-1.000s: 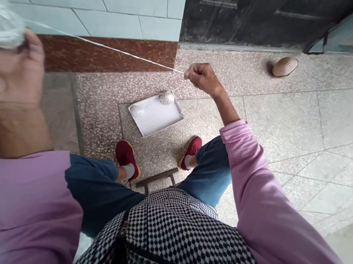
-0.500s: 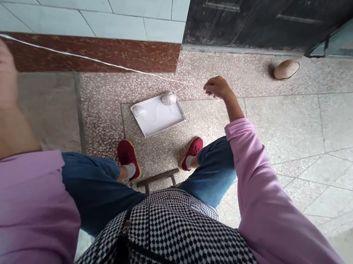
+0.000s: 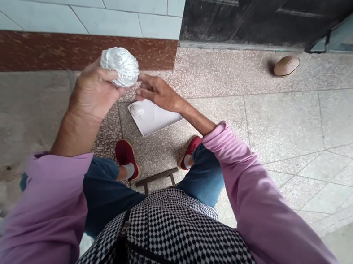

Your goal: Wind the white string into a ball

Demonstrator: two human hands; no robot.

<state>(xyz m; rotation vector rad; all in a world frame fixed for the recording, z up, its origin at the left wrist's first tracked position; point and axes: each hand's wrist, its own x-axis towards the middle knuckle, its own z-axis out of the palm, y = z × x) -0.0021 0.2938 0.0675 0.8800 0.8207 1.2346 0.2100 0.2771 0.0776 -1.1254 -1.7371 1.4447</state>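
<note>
My left hand (image 3: 93, 90) grips a shiny white ball of thread (image 3: 120, 66), held up in front of me over the floor. My right hand (image 3: 158, 92) reaches to the ball's right side with its fingers stretched out and close together, tips almost touching the ball; I cannot see a thread in them. Below the hands, a white tray (image 3: 157, 122) lies on the terrazzo floor with a small white thread ball (image 3: 137, 110) on it. My red shoes (image 3: 127, 156) stand just in front of the tray.
A tiled wall with a red-brown base (image 3: 41, 49) runs along the left. A dark door (image 3: 253, 9) is ahead, and a tan oval object (image 3: 286, 66) lies on the floor before it. A stool leg (image 3: 158, 178) shows between my knees.
My left hand has swung in from the far left with the ball, and my right hand has come back to meet it. The stretched thread between them is gone.
</note>
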